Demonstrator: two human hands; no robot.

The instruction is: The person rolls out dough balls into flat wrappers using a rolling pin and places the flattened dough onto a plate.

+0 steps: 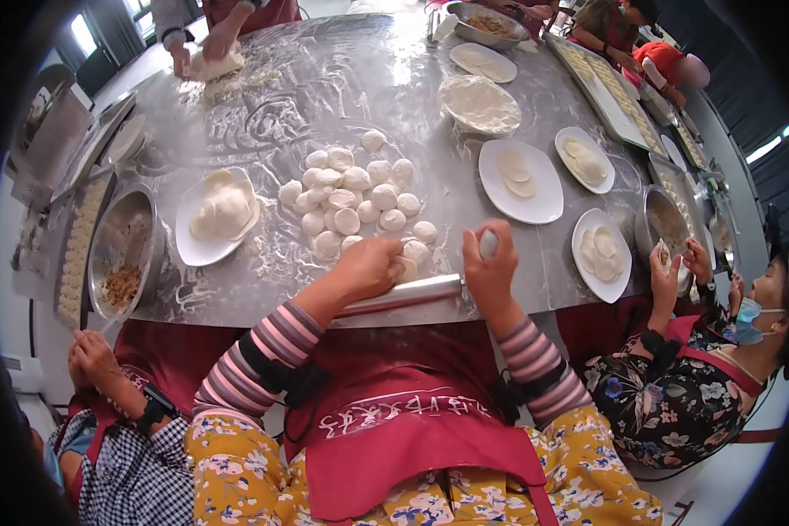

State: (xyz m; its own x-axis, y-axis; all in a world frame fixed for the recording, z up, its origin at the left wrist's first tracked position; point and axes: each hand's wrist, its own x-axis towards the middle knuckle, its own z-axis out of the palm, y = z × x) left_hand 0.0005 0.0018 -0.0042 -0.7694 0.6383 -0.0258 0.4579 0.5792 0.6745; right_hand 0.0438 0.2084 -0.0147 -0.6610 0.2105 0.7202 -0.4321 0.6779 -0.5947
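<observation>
My left hand (373, 267) is closed at the near side of the dough pile, fingers on the edge of a flattened dough piece (404, 271). Just below lies a shiny metal cylinder (403, 296), like a rolling pin, along the table's near edge. To its right, my right hand (493, 267) is a raised fist. A grey rounded end (488, 245) shows between its thumb and fingers; the rest of that object is hidden. Beyond my left hand, several floured dough balls (357, 179) sit heaped on the steel table (263, 158).
Wrappers lie on a white plate (228, 254) at left and on plates (539, 206) at right. Metal bowls (149, 263) with filling stand at both sides. Co-workers' hands (96, 359) flank me; another person's hands (215, 53) work dough across the table.
</observation>
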